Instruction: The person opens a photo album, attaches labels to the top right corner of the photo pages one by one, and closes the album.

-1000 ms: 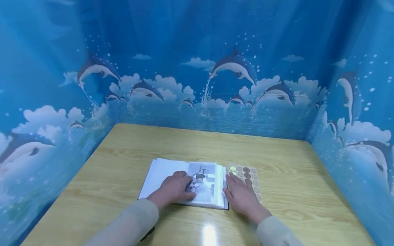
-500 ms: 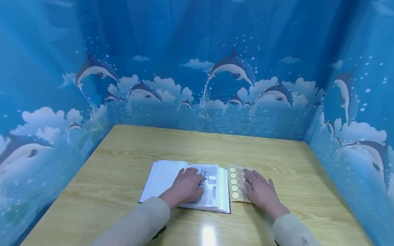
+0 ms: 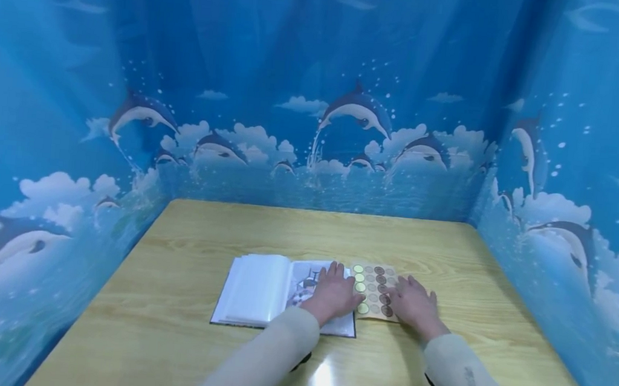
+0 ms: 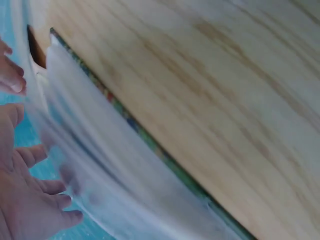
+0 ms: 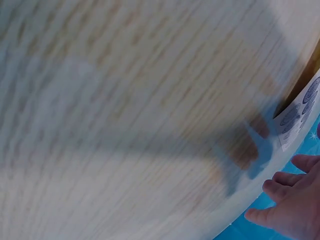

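Two bare hands are at work side by side on the wood-grained tabletop [image 3: 209, 355]. The left hand [image 3: 334, 293] lies over the right-hand page of an open book [image 3: 258, 289], partly hiding its printed picture [image 3: 304, 286]. Its fingers are apart and clamp nothing that I can see, and the nearest fingertip reaches the left edge of a sheet of round stickers [image 3: 374, 288]. That sheet lies flat just right of the book; whether the two overlap, I can't tell, as the left hand covers part of the join.

The right hand [image 3: 414, 305] is at the sheet's right edge, fingers loosely bent and a little apart, with one tip reaching in over the dark column of discs. From here I can't tell how hard it presses.

To handle this well, I'd keep the left palm light, so the page doesn't crease or slide, and press the sheet down close to the disc being handled. A fingertip at the disc's rim should do better than the whole hand, since thin paper like this would probably skid or buckle under a broad push.
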Available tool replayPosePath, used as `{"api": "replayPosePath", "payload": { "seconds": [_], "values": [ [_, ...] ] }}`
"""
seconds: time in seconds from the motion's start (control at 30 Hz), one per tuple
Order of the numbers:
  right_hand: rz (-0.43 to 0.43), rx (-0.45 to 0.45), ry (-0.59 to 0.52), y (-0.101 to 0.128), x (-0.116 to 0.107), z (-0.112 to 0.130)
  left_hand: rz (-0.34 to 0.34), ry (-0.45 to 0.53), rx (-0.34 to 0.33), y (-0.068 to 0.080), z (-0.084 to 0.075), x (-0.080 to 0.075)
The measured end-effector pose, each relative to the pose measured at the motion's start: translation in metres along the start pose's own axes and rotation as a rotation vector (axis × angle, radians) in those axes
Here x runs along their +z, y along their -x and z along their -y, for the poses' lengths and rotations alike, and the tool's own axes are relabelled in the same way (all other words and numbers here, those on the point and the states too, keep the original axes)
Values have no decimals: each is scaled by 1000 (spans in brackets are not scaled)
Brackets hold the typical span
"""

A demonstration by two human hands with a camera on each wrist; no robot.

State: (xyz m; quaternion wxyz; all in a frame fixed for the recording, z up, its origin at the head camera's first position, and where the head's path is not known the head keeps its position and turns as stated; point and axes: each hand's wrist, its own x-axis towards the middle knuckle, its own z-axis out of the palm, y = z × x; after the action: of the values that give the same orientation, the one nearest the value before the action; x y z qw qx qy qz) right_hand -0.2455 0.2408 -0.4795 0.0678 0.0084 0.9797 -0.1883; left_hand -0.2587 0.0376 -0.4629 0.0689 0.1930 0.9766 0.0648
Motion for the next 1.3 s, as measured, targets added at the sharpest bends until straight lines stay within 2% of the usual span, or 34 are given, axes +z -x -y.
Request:
{"api": "replayPosePath", "payload": {
  "seconds": [0.2, 0.47, 0.63, 0.73, 0.83, 0.93, 1.0, 1.13, 1.2, 1.3],
  "values": [
    [-15, 35, 32, 0, 6, 0, 19, -56, -40, -7, -6, 12],
    [-12, 65, 51, 5, 6, 5, 38, -158, 12, -11, -12, 21],
    [-23, 63, -34, 5, 6, 7, 12, -130, 40, -10, -16, 24],
    [-40, 33, -107, 4, 5, 11, -6, -91, 49, -10, -18, 24],
    [-62, -1, -243, 2, 3, 17, -28, -38, 50, -12, -17, 24],
    [-102, -2, -436, 2, -2, 26, -62, 59, 50, -12, -15, 17],
    [-110, 27, -606, 3, -8, 34, -87, 158, 49, -12, -13, 11],
    [-140, 91, -862, 4, -18, 45, -121, 383, 68, -7, -10, -3],
    [-151, 131, -950, 4, -23, 49, -120, 535, 68, -5, -10, -10],
    [-173, 180, -1018, 4, -29, 52, -76, 849, 45, -3, -9, -17]
  ]
}}
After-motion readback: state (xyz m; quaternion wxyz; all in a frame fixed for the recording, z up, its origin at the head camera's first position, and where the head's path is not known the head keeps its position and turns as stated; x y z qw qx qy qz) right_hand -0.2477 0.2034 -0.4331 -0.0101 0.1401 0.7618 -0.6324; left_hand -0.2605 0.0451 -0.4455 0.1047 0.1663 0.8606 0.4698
